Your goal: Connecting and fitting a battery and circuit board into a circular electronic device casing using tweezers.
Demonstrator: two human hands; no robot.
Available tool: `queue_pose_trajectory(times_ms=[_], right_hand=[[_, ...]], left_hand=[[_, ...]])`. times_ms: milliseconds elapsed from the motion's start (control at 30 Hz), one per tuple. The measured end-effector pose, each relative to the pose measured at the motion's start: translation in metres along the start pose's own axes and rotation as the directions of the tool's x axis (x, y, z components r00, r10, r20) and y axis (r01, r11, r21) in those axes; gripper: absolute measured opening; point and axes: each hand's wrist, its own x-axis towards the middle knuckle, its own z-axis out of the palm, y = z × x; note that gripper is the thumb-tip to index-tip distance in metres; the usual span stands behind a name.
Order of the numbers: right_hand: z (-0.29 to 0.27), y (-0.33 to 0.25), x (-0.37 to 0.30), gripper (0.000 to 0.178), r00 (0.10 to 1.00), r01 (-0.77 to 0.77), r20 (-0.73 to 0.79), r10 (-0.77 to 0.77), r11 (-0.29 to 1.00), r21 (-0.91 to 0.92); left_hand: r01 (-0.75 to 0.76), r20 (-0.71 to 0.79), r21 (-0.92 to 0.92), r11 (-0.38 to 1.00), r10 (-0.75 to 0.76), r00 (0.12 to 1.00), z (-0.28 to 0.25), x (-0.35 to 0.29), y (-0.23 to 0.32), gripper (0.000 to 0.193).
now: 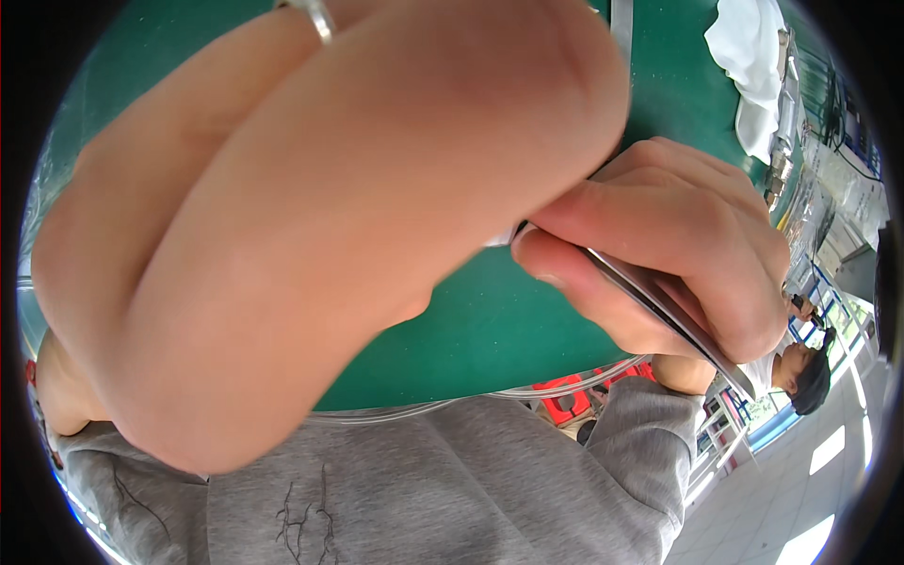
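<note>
Strip (661,308) slants over the table (461,344), pinched in your closed right hand (692,235), likely for control; your curled left hand (348,207) hides any hold.

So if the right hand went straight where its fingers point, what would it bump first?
Probably the left hand, just past the small pale bit at the fingertips of the right hand. But the left hand looks closer to the camera, so the right one might slip underneath.

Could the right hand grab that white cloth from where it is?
Probably yes: the white cloth lies nearby, with green tabletop showing between. But the right hand grips a thin flat piece, so it may need to let go first.
</note>
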Motion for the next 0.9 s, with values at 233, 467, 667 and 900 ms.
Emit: queue_pose_trajectory(times_ms=[233, 467, 667, 900], right_hand=[[-0.001, 0.005, 0.003, 0.039, 0.999, 0.015, 0.051, -0.019, 0.997, 0.075], [-0.015, -0.004, 0.013, 0.042, 0.967, -0.102, 0.239, 0.085, 0.993, 0.057], [-0.006, -0.003, 0.004, 0.04, 0.992, -0.008, 0.128, 0.01, 1.0, -0.013], [-0.006, -0.003, -0.005, 0.038, 0.968, -0.252, 0.077, 0.241, 0.914, 0.317]], left_hand=[[0.113, 0.061, 0.037, 0.993, -0.116, 0.991, -0.004, 0.004, 0.003, 0.053], [0.122, 0.051, 0.0, 0.992, -0.122, 0.991, -0.002, 0.004, 0.004, 0.053], [0.154, 0.015, -0.032, 0.988, -0.154, 0.988, -0.001, 0.001, 0.004, 0.056], [0.123, 0.016, -0.038, 0.992, -0.123, 0.992, -0.001, 0.002, 0.0, 0.057]])
